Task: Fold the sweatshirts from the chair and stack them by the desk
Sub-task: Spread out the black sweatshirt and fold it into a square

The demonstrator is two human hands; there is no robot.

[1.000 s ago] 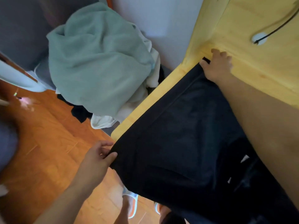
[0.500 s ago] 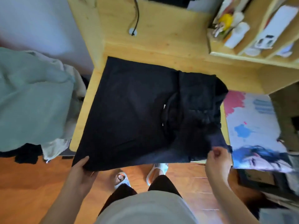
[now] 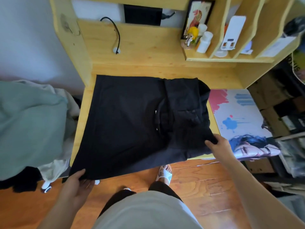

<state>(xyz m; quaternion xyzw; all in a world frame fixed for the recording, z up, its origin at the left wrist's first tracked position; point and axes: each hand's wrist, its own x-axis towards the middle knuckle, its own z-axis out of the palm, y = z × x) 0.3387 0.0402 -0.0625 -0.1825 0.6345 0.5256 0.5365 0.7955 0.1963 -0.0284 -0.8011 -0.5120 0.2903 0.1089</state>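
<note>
Wooden desk point(image 3: 148, 63): 1 black sweatshirt point(image 3: 132, 121), 2 hands, left point(image 3: 77, 182), right point(image 3: 217, 144)

Soft, even daylight, fairly bright; source not visible. Wooden desk point(image 3: 148, 63) well lit, no hard glare. Black sweatshirt point(image 3: 128, 123) reads almost flat, its folds barely showing. Faint soft shadow under the far shelf point(image 3: 231, 59). Wide-angle bend strong: desk edges bow, right side stretches and smears. Green garment point(image 3: 29, 126) at left blurred. Centre reasonably sharp; near forearms softer.
</note>
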